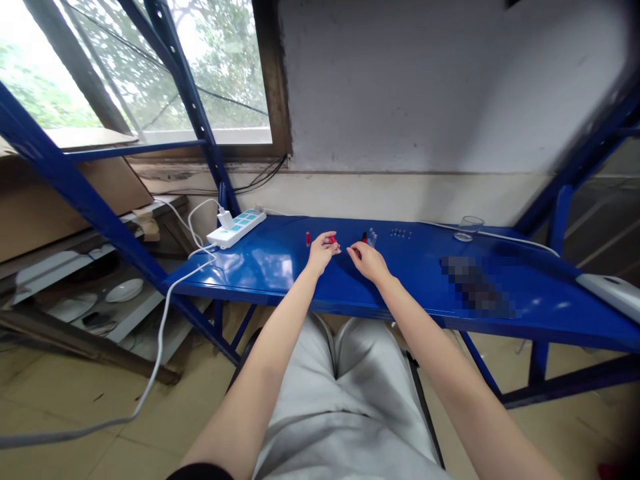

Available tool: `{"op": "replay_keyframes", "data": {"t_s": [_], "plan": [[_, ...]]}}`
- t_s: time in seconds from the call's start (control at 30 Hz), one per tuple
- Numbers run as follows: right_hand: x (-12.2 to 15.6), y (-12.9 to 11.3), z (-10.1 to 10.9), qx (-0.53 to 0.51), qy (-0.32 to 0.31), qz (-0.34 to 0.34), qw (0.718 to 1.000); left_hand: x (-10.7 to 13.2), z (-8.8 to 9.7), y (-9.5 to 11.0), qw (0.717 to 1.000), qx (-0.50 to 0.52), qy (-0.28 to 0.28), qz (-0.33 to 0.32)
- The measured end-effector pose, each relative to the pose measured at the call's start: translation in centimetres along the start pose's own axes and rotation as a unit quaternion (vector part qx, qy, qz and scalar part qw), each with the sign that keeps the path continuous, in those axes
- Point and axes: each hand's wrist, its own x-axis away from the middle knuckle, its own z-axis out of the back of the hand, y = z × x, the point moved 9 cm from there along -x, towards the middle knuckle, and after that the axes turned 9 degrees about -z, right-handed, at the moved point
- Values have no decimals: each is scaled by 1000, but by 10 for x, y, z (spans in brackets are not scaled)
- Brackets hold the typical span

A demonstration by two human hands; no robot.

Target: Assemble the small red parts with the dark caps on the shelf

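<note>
A small red piece with a clear end [333, 241] is in the fingers of my left hand [321, 255], above the blue table [260, 283]. Just to its right, my right hand [371, 262] has its thumb and fingertips pinched together; whatever may be between them is too small to make out. A short red tube [308, 238] stands on the table left of my left hand. Behind my right hand are a small black-topped piece [365, 237] and several small clear tubes [373, 237]. Several tiny pieces [400, 233] lie in a loose row farther right.
A white power strip [237, 228] with a plugged-in charger lies at the table's back left, its cable hanging over the edge. A clear glass [469, 229] stands at the back right. Nearer is a pixelated dark object [475, 285]. Blue metal posts [187, 87] rise at both ends.
</note>
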Motion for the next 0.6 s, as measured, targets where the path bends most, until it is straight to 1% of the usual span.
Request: {"op": "replay_keyframes", "data": {"t_s": [0.07, 0.13, 0.23, 0.33, 0.47, 0.6], "plan": [[0, -1, -2, -3, -7, 0, 1000, 3, -4, 3, 997, 71, -3, 14], [0, -1, -4, -5, -15, 0, 1000, 5, -8, 7, 995, 101, -10, 20], [0, -1, -5, -5, -23, -1, 1000, 8, -11, 8, 994, 100, -24, 38], [-1, 1, -7, -1, -29, -9, 1000, 10, -12, 9, 995, 84, -27, 54], [-2, 4, -9, -2, -33, -14, 999, 10, -11, 10, 995, 76, -21, 55], [-2, 3, -5, -19, -17, -10, 1000, 8, -7, 8, 996, 73, -1, 47]]}}
